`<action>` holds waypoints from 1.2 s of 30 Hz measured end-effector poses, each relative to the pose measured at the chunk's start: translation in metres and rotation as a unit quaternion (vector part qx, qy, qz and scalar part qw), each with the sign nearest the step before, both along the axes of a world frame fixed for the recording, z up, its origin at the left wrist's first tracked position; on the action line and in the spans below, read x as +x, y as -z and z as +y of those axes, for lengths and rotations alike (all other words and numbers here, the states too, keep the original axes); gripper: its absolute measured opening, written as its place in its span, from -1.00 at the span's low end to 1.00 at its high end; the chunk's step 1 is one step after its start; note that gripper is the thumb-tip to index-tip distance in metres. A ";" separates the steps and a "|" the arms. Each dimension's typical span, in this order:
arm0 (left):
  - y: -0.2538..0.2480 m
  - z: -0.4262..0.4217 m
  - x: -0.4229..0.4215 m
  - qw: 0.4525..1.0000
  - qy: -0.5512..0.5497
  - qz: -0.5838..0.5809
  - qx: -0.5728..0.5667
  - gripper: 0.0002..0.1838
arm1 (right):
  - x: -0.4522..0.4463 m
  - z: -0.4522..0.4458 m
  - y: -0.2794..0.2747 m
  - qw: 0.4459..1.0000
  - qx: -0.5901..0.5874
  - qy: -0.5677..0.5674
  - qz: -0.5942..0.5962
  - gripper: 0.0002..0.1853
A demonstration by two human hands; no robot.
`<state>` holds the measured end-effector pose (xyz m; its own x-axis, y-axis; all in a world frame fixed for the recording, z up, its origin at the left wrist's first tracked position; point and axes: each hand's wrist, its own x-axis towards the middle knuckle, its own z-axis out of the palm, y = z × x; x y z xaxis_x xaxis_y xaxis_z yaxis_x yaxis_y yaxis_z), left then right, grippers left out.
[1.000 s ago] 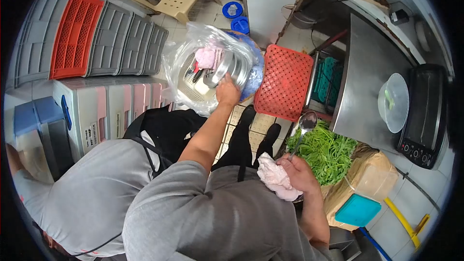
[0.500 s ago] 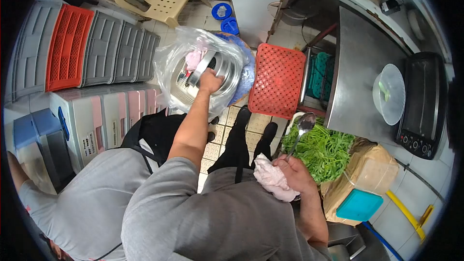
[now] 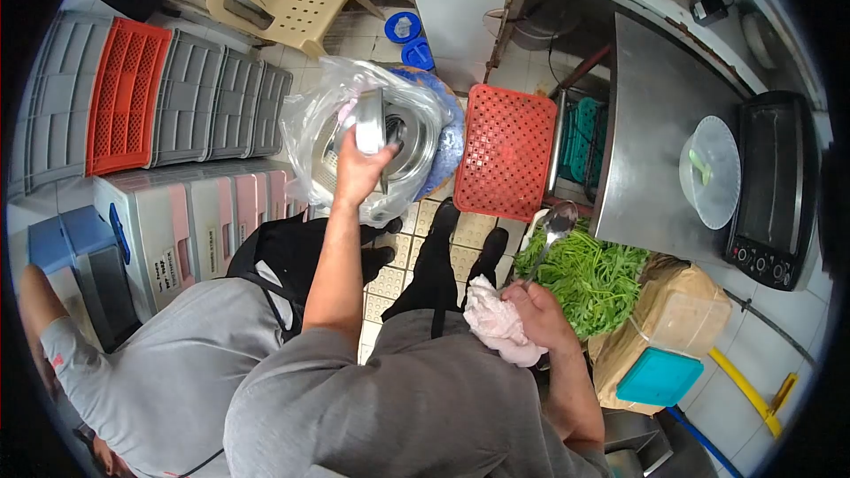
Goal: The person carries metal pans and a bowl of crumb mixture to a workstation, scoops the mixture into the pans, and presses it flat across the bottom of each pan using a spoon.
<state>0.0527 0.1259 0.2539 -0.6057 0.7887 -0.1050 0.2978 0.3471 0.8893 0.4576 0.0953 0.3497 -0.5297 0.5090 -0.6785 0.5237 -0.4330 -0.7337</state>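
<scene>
Right hand (image 3: pixel 537 313) clasping a metal spoon (image 3: pixel 560 220) and crumpled pink cloth (image 3: pixel 496 326) near leafy greens (image 3: pixel 591 288), the left hand (image 3: pixel 359 168), farther out, grips a shiny metal container (image 3: pixel 370 120) over an open clear plastic bag (image 3: pixel 305 124) on a blue surface (image 3: pixel 451 137), a beige chair (image 3: pixel 301 11) standing beyond.

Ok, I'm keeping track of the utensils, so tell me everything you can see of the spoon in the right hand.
The spoon looks like shiny metal, with a rounded bowl that shows bright and dark reflections, and a slim handle. The right hand grips the handle, hiding its end, with a pale pink cloth bunched in the same hand. The bowl points forward, away from the body, over the edge of the leafy greens; whether it touches them is unclear.
</scene>
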 end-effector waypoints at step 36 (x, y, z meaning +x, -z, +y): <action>0.328 -0.061 0.019 0.841 -0.502 -0.199 0.021 -0.75 | 0.054 -0.001 -0.012 0.981 0.025 0.186 -0.041 -0.73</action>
<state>0.0717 0.0646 -0.0737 -0.8921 -0.0919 -0.4423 -0.4516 0.2104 0.8671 0.5112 0.0941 0.3616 -0.2457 0.6903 -0.6806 0.3937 -0.5705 -0.7208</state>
